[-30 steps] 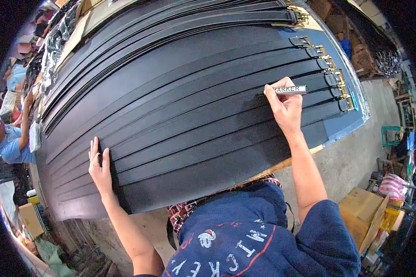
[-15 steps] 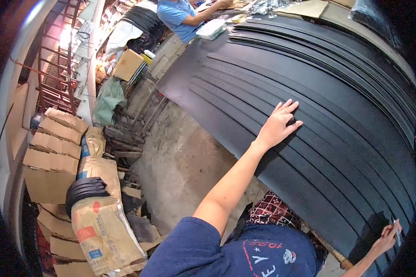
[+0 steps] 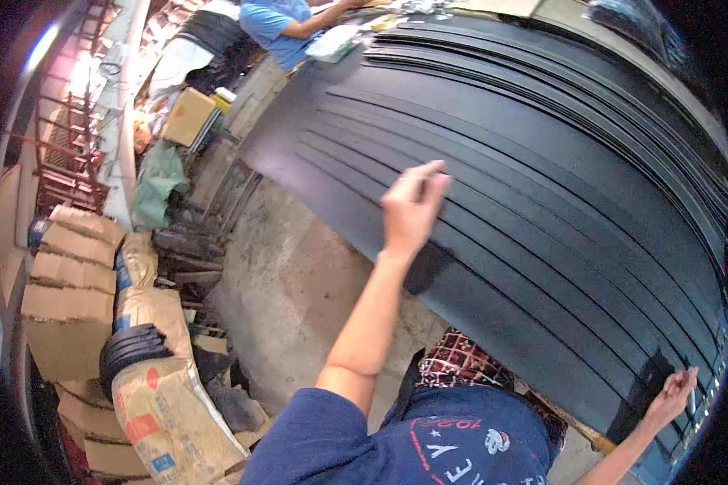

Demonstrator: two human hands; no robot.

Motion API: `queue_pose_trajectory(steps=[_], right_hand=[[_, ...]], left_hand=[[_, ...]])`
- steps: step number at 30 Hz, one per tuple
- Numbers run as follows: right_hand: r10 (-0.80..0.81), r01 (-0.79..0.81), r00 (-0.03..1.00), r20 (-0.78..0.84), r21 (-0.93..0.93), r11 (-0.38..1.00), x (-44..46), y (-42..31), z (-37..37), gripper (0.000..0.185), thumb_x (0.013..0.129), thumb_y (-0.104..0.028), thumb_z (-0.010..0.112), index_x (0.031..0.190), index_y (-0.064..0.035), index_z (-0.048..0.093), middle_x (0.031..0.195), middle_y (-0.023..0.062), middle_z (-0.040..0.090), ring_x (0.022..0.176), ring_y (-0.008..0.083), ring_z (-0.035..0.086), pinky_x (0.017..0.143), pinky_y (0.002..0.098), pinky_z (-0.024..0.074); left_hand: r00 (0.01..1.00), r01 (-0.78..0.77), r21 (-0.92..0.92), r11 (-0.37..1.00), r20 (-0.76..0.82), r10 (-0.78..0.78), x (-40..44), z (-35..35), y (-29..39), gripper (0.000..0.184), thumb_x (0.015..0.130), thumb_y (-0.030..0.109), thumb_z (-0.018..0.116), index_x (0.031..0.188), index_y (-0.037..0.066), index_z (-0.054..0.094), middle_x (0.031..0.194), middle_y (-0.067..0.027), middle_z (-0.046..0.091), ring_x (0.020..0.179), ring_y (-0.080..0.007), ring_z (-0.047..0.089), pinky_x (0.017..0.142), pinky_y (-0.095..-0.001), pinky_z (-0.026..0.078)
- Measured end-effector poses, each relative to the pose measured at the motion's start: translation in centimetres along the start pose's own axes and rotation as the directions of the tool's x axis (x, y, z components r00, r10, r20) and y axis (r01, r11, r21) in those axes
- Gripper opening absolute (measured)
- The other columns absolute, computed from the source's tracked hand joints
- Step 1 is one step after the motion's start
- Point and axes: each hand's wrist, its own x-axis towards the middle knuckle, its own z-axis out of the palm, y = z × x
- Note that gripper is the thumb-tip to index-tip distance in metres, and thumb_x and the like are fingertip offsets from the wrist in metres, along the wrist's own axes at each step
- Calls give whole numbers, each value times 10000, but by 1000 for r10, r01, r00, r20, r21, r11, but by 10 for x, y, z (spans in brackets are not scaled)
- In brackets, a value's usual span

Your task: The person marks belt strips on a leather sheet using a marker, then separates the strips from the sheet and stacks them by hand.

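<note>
Belts laid out, marker in your right hand, left hand up off the row.
Your row of belts (image 3: 558,234) lies flat and side by side on the table (image 3: 287,133), with a stacked pile of belts (image 3: 526,77) beyond it. Work looks part-way, in my judgement: the laying out is done, but I cannot make out any marks, so how many belts are left is unclear. Your right hand (image 3: 670,398) grips the marker (image 3: 692,401) near the buckle end; your left hand (image 3: 411,208) is loosely curled and blurred, and I cannot tell if it pinches anything. Versus half a second ago: your left hand, then spread on the belts, is now raised and nearer their tips; your right hand stays by the buckle end.
</note>
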Motion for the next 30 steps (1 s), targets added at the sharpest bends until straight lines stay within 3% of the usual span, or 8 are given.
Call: queue_pose_trajectory(steps=[4,9,11,12,14,19,27,30], right_hand=[[-10,11,1000,-18,53,999,-8,-7,12,260,943,-260,557,1043,-20,576,749,33,502,570,71,383,495,206,278],[-86,66,994,-75,-242,968,0,6,5,266,953,-215,524,1114,-11,583,869,29,511,655,84,411,541,208,312],[-166,156,986,-31,-206,966,4,6,7,244,932,-212,574,1069,-14,620,760,18,482,617,60,380,551,215,310],[-95,61,986,-138,-235,970,1,-4,22,275,961,-179,489,1167,-15,572,961,37,516,673,88,403,561,206,300],[-138,128,990,-30,-216,968,-3,-9,35,259,954,-173,507,1147,-13,574,914,37,523,645,83,384,558,207,298],[-170,197,976,137,-219,956,-42,-11,105,132,926,-144,570,1006,-39,564,765,49,539,561,70,360,523,215,324],[64,43,883,465,-216,975,-135,19,224,85,888,-98,591,915,-54,523,639,22,497,465,53,390,406,191,348],[20,114,845,535,-218,969,-154,19,252,99,877,-79,593,890,-37,504,661,29,487,490,61,407,431,192,362]], left_hand=[[891,284,-162,945,-319,-323,-14,-46,-59,437,943,386,549,667,47,557,626,-3,567,575,-63,457,558,-221,383],[810,412,-221,884,-355,-466,-45,-64,-77,464,944,422,534,637,80,469,579,33,446,577,-61,415,545,-243,352],[863,367,-96,925,-337,-378,-54,-59,-87,461,933,395,561,643,51,464,576,1,459,566,-99,427,554,-274,374],[874,354,-15,935,-352,-336,-57,-54,-84,447,925,369,579,650,36,461,588,-29,462,565,-133,433,563,-294,383],[903,306,166,937,-364,-231,-60,-48,-87,401,902,296,617,666,10,464,627,-99,461,578,-225,450,583,-336,398],[900,288,161,944,-382,-209,-62,-46,-91,351,889,251,631,675,19,477,643,-106,468,601,-256,473,596,-353,401],[885,209,157,965,-449,-119,-60,-42,-85,288,886,182,616,679,34,481,644,-93,468,611,-266,465,610,-355,396],[877,194,192,962,-473,-82,-61,-40,-92,259,889,126,612,695,38,464,637,-79,459,593,-198,454,583,-301,401]])
